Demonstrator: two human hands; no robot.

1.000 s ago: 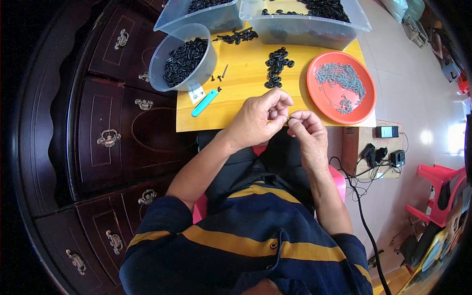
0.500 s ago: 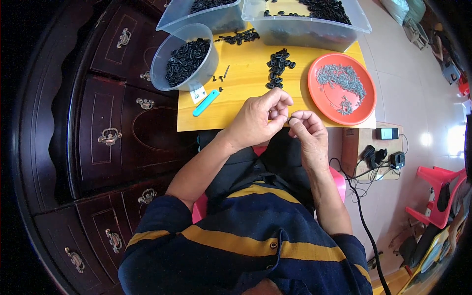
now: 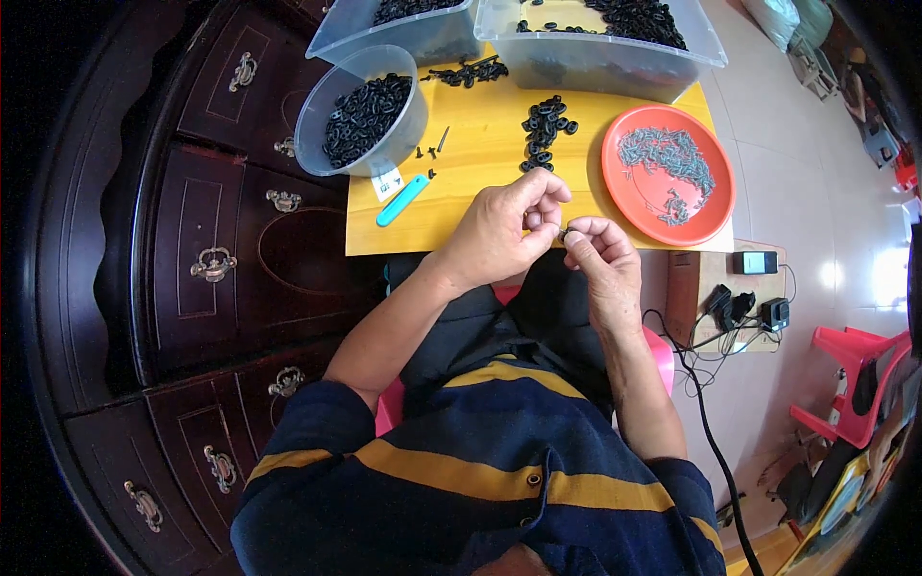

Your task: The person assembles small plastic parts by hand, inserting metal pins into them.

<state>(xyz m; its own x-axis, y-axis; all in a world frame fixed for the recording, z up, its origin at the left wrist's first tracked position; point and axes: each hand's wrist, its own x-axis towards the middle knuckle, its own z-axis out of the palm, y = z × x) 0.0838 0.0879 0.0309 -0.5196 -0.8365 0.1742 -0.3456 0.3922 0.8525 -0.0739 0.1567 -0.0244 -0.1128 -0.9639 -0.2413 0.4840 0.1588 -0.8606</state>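
At the table's near edge my two hands meet, fingertips almost touching. A small dark piece (image 3: 565,233) shows between them, mostly hidden by the fingers. My right hand (image 3: 605,261) pinches it between thumb and index finger. My left hand (image 3: 511,228) is closed too, thumb against curled fingers; whatever it grips is too small to make out. Just beyond the hands lies a loose pile of small black oval parts (image 3: 547,125). To the right of that pile, an orange-red plate (image 3: 641,206) carries many thin grey screw-like pins (image 3: 677,158).
Two clear plastic bins (image 3: 595,65) of black parts stand at the table's far side. A round translucent tub (image 3: 411,125) holds more black ovals. Near it lie a turquoise-handled tool (image 3: 402,200) and a few tiny black pieces (image 3: 430,153). Dark wooden drawers (image 3: 216,230) stand left.
Both hands stay in nearly the same place, with only a slight shift at the fingertips. Everything on the table lies as before.
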